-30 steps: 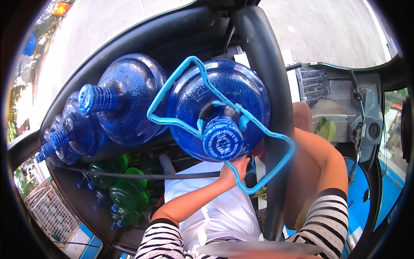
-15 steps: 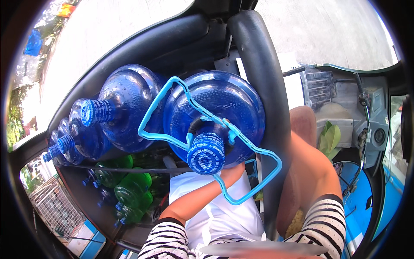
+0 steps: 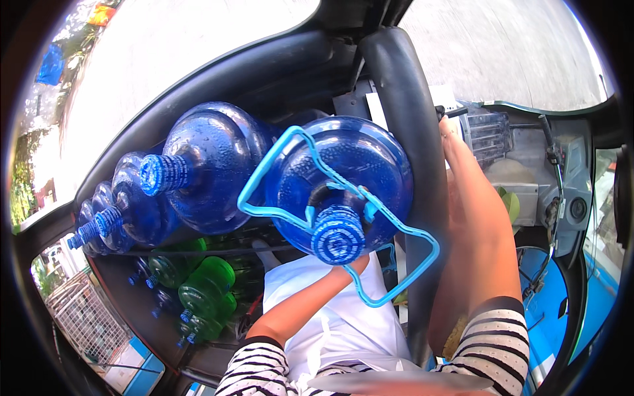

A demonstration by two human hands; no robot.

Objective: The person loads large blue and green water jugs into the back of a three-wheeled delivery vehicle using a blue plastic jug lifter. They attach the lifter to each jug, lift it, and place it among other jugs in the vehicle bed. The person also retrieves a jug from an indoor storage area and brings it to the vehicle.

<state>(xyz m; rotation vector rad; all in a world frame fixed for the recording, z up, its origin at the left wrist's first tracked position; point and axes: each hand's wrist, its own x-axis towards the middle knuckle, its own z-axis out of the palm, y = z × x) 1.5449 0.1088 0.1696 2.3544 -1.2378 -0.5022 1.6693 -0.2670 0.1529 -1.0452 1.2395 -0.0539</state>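
Observation:
A big, round, clear blue water jug [image 3: 370, 158] with a blue printed wrap over its cap lies tilted toward me. Around its neck sits a light blue carrying frame [image 3: 415, 277]. My left hand [image 3: 358, 263] reaches under the jug's neck; the jug and frame hide its fingers. Past the black padded bar [image 3: 408, 99], my right hand [image 3: 450, 135] is stretched forward beside a short black handle [image 3: 456, 112]. The right fingers are too small and partly hidden to make out their grip.
Several more blue water jugs [image 3: 214, 171] lie in a row at left inside a black-padded vehicle frame. Below them, green bottles [image 3: 206, 287] and a mesh crate [image 3: 86, 310] show. A grey machine part [image 3: 568, 204] and a green leaf [image 3: 510, 203] are at right.
My right arm has stretched farther forward, toward the black handle. The jug and its carrying frame appear slightly farther right, along with the rest of the view. My left hand stays under the neck.

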